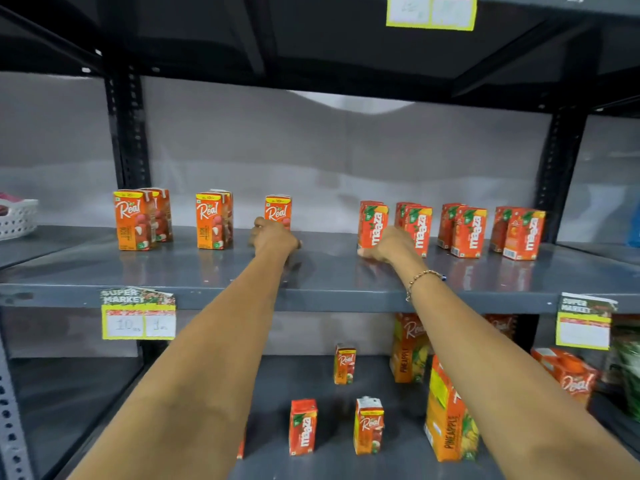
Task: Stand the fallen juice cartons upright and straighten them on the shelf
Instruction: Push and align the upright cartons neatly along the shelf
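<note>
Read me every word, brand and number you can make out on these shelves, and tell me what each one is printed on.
"Real": small cartons on the middle shelf's left side.
"maaza": cartons on its right side.
"SUPER MARKET", "10", "1": price tag on the shelf edge.
"PINEAPPLE": tall carton on the lower shelf.
"SUPER MARKET": right-hand tag; its price box looks blank.
Top tag: too blurred to read.
Fine print on the cartons: too small.

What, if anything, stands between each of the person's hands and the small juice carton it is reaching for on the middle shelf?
Nothing visible does. The left hand is already at the base of the lone Real litchi carton, and the right hand is at the foot of the leftmost Maaza carton. The middle shelf in front of both is bare.
</note>
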Tool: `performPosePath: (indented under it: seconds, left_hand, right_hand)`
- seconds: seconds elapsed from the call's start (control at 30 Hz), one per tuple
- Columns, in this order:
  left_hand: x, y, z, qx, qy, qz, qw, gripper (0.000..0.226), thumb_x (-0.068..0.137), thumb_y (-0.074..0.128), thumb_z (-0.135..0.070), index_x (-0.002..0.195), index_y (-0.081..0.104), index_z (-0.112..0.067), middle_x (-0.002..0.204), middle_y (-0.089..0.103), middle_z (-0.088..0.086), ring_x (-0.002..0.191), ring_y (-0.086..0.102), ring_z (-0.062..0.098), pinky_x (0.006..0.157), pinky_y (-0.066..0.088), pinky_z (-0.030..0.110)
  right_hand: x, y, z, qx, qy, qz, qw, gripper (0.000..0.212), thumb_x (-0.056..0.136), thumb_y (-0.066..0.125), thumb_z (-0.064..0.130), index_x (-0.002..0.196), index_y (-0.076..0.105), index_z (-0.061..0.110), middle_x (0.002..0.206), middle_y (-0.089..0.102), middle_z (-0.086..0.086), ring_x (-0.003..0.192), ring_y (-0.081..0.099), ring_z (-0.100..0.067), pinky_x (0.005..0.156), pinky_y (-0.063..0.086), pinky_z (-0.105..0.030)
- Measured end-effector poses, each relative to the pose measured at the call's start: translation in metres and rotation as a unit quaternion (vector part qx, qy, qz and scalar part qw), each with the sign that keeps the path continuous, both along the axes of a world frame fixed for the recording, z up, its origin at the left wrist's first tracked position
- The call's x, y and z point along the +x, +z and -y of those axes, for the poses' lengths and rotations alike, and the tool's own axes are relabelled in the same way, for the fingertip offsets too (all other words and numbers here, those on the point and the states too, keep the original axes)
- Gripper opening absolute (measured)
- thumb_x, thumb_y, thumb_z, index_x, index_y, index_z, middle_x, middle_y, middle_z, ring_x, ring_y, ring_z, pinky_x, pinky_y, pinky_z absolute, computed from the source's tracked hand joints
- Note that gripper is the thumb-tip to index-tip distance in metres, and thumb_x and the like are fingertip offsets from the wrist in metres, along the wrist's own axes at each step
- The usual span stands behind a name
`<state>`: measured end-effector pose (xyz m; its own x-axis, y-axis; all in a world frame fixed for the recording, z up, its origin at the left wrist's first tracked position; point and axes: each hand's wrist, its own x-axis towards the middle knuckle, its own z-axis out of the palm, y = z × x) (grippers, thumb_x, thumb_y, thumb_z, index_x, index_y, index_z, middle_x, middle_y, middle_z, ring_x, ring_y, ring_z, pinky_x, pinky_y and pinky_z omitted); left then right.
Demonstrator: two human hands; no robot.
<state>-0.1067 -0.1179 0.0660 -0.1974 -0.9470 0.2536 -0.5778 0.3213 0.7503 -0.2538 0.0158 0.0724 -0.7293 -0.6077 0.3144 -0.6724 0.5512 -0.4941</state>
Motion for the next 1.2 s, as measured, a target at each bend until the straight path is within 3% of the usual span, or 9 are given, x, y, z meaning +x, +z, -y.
performPosePath:
  seconds: [0.13,0.2,0.5,0.63,0.77,0.87,0.97,1.1,1.2]
  left_hand:
    - [-0.01,-0.004,-0.003,-0.023,0.042,-0.035,0.998,0.085,0.08,0.072,-0.03,0.14,0.02,0.001,0.139,0.04,0.023,0.129,0.041,0.036,0.107,0.038,0.041]
    - [-0.011,-0.004,0.0,-0.039,0.045,-0.051,0.997,0.075,0.082,0.07,-0.027,0.137,0.026,0.002,0.137,0.043,0.023,0.127,0.044,0.036,0.105,0.039,0.042]
    - [-0.01,-0.003,0.005,-0.079,0.049,0.022,0.995,0.066,0.085,0.067,-0.03,0.133,0.033,0.0,0.133,0.05,0.02,0.122,0.051,0.035,0.097,0.044,0.04]
    - [-0.01,-0.004,-0.003,-0.051,0.068,0.007,0.996,0.075,0.084,0.067,-0.031,0.138,0.024,0.001,0.139,0.038,0.022,0.127,0.042,0.037,0.102,0.04,0.042]
    - [-0.028,-0.007,-0.031,-0.111,0.132,-0.029,0.985,0.076,0.08,0.067,-0.028,0.137,0.024,-0.001,0.139,0.029,0.019,0.128,0.033,0.036,0.103,0.035,0.044]
    - [-0.066,-0.005,-0.055,-0.142,0.057,0.005,0.988,0.07,0.08,0.067,-0.026,0.133,0.03,0.002,0.136,0.036,0.019,0.127,0.037,0.034,0.103,0.036,0.04]
    - [-0.115,-0.004,-0.078,-0.129,-0.071,0.054,0.988,0.076,0.08,0.069,-0.032,0.134,0.029,0.004,0.133,0.038,0.018,0.127,0.037,0.032,0.104,0.033,0.035]
    - [-0.154,-0.006,-0.088,-0.07,-0.064,0.047,0.994,0.084,0.082,0.069,-0.029,0.14,0.019,0.005,0.139,0.034,0.02,0.133,0.035,0.032,0.107,0.033,0.037]
    - [-0.163,-0.005,-0.087,-0.098,-0.045,0.068,0.992,0.071,0.087,0.062,-0.02,0.138,0.02,0.006,0.138,0.035,0.022,0.13,0.039,0.034,0.105,0.036,0.039]
  right_hand:
    - [-0.013,0.002,0.005,-0.019,0.023,0.019,0.999,0.065,0.075,0.074,0.045,0.121,0.053,0.003,0.119,0.06,-0.013,0.106,0.06,-0.029,0.085,0.047,-0.031]
    - [-0.018,0.002,0.007,-0.036,0.028,0.036,0.998,0.066,0.074,0.076,0.044,0.121,0.053,0.003,0.119,0.06,-0.013,0.106,0.06,-0.028,0.081,0.046,-0.03]
    - [-0.025,-0.003,0.018,-0.062,0.022,0.025,0.997,0.062,0.077,0.075,0.04,0.122,0.053,0.004,0.121,0.061,-0.013,0.109,0.059,-0.029,0.079,0.043,-0.029]
    - [-0.027,-0.001,0.012,-0.042,0.052,0.037,0.997,0.061,0.077,0.074,0.042,0.121,0.052,0.004,0.12,0.061,-0.012,0.108,0.06,-0.028,0.079,0.043,-0.029]
    - [-0.044,-0.007,-0.016,-0.007,0.022,-0.003,1.0,0.05,0.076,0.074,0.043,0.104,0.054,0.008,0.109,0.064,-0.01,0.095,0.061,-0.025,0.07,0.04,-0.029]
    - [-0.07,-0.003,-0.043,-0.009,-0.064,-0.023,0.998,0.055,0.076,0.075,0.041,0.112,0.055,0.005,0.112,0.064,-0.01,0.103,0.062,-0.027,0.074,0.046,-0.031]
    - [-0.093,0.011,-0.05,-0.033,-0.063,0.02,0.997,0.075,0.072,0.077,0.046,0.124,0.05,0.0,0.126,0.057,-0.015,0.114,0.057,-0.03,0.084,0.047,-0.032]
    - [-0.095,0.014,-0.039,0.018,-0.008,0.034,0.999,0.085,0.066,0.079,0.052,0.128,0.048,0.001,0.13,0.056,-0.014,0.116,0.057,-0.031,0.092,0.046,-0.034]
    - [-0.101,0.005,-0.031,-0.014,-0.006,0.015,1.0,0.074,0.069,0.079,0.045,0.124,0.049,0.005,0.125,0.059,-0.012,0.112,0.058,-0.03,0.081,0.044,-0.03]
